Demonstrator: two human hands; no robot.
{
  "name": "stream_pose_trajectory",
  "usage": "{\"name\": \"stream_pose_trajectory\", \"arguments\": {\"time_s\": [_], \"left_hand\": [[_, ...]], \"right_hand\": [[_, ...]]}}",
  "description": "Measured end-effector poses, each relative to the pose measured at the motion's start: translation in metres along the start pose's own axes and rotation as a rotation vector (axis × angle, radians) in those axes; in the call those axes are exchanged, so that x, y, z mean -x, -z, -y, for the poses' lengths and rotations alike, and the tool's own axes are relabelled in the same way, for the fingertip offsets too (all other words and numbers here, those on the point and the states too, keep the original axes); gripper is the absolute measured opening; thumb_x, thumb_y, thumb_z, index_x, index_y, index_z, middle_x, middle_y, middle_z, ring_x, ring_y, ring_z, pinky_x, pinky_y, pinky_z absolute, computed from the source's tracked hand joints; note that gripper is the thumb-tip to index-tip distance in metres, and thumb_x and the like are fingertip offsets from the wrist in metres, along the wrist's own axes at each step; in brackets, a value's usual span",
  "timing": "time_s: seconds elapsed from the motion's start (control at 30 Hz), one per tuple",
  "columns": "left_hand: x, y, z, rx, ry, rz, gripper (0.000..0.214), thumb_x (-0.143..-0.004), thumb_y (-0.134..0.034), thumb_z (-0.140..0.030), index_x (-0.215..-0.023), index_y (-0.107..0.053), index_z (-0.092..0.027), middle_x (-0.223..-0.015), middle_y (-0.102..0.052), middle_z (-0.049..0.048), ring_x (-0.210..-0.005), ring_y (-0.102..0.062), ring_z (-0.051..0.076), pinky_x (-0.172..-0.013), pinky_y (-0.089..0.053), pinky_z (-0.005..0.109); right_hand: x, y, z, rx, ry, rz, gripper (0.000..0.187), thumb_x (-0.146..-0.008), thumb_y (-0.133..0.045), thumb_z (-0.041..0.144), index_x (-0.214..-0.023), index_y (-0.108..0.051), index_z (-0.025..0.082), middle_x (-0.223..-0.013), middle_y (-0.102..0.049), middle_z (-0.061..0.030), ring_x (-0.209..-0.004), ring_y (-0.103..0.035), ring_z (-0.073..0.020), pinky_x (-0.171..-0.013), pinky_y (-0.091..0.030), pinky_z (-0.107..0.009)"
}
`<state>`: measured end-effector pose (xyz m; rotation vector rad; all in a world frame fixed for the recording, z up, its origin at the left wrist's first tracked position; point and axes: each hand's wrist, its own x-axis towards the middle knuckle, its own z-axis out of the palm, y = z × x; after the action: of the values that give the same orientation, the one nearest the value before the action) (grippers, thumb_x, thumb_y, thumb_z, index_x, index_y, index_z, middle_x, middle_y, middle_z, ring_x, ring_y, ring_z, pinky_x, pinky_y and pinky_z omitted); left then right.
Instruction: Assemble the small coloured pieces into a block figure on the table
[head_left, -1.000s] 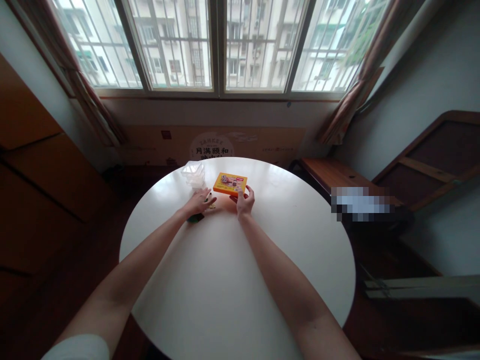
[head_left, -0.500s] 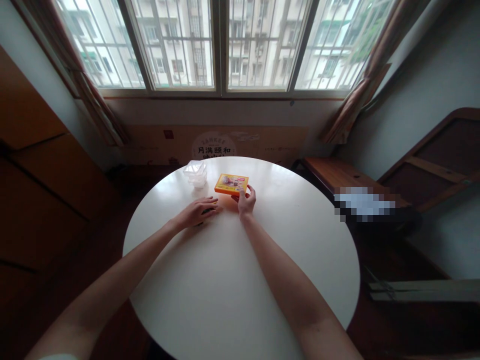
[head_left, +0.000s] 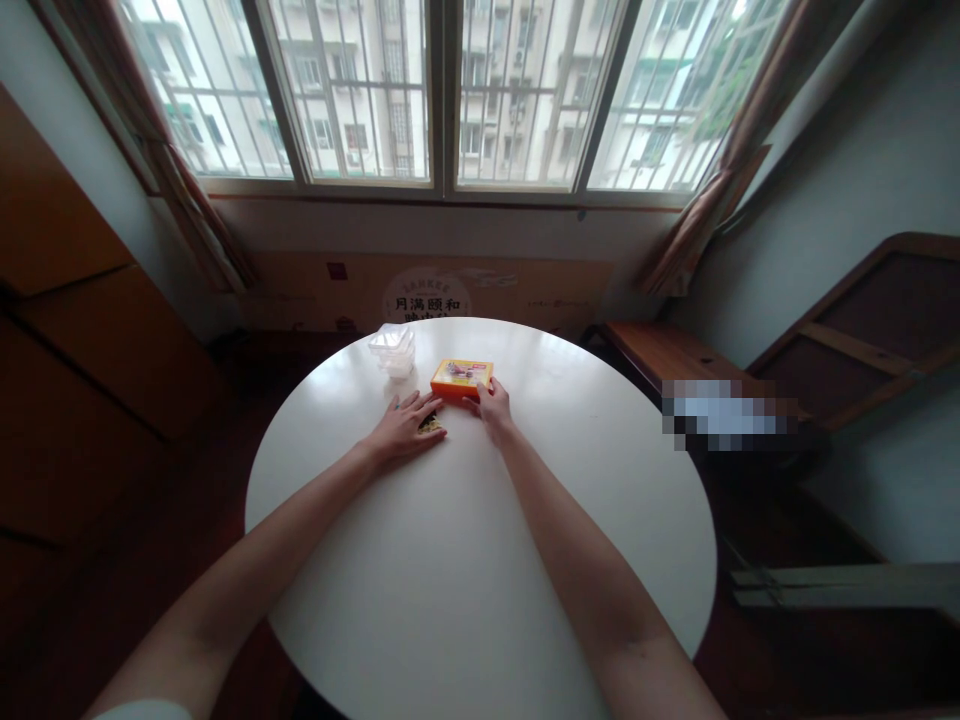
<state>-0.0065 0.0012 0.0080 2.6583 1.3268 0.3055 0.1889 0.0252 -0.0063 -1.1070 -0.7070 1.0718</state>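
Observation:
A flat orange and yellow box [head_left: 463,377] with a printed picture on top is near the far middle of the white table. My right hand [head_left: 494,408] grips its near right corner, thumb along the edge and fingers partly hidden below. To the left, my left hand [head_left: 401,425] is spread palm down by the tabletop. Under and between its fingers shows a small yellow and dark patterned item [head_left: 430,424]. Most of that item is covered, so I cannot tell its kind.
A stack of clear plastic containers [head_left: 392,352] stands beyond my left hand, near the round white table's [head_left: 450,560] far edge. On the right are a wooden bench [head_left: 652,350] and a blurred-out pale item on it. A large printed carton [head_left: 300,285] leans below the window.
The box has come down and a little nearer, its front side now showing more. My left hand has shifted slightly right and its fingers are spread wider over the patterned item.

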Motion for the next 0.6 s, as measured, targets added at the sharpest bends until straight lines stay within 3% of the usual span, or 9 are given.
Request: {"name": "stream_pose_trajectory", "arguments": {"time_s": [0.13,0.23,0.43,0.6], "left_hand": [[-0.008,-0.004,0.001,0.042,-0.088,-0.069,0.054,-0.093,-0.044,-0.05,-0.138,-0.053,-0.021,-0.146,-0.047,0.0088,-0.139,-0.036,0.031,-0.115,-0.024,0.053],[-0.008,-0.007,0.006,0.09,-0.166,-0.145,0.044,-0.095,-0.044,-0.042,-0.128,-0.061,-0.019,-0.139,-0.054,0.0086,-0.134,-0.044,0.027,-0.114,-0.031,0.047],[-0.005,-0.008,0.009,0.143,-0.237,-0.206,0.04,-0.091,-0.052,-0.043,-0.121,-0.065,-0.019,-0.131,-0.061,0.0089,-0.126,-0.052,0.026,-0.11,-0.038,0.042],[-0.012,-0.012,-0.009,0.077,-0.096,-0.268,0.053,-0.082,-0.062,-0.054,-0.119,-0.066,-0.017,-0.124,-0.063,0.0104,-0.114,-0.058,0.028,-0.103,-0.043,0.041]], "right_hand": [[-0.006,0.002,0.009,0.341,-0.016,0.015,0.036,-0.088,-0.054,0.023,-0.124,-0.053,0.018,-0.112,-0.064,-0.0076,-0.064,-0.066,-0.01,-0.05,-0.058,-0.021],[-0.015,-0.005,0.012,0.537,-0.021,0.032,0.033,-0.085,-0.06,0.022,-0.118,-0.06,0.016,-0.104,-0.067,-0.0077,-0.055,-0.063,-0.0093,-0.043,-0.053,-0.019],[-0.034,-0.025,0.01,0.588,-0.046,0.143,0.029,-0.084,-0.058,0.013,-0.112,-0.063,0.011,-0.084,-0.069,-0.0055,-0.05,-0.06,-0.0075,-0.044,-0.05,-0.017],[-0.039,-0.024,0.011,0.654,0.003,0.197,0.03,-0.081,-0.062,0.015,-0.11,-0.064,0.007,-0.075,-0.066,-0.0062,-0.049,-0.061,-0.0113,-0.043,-0.048,-0.02]]}}
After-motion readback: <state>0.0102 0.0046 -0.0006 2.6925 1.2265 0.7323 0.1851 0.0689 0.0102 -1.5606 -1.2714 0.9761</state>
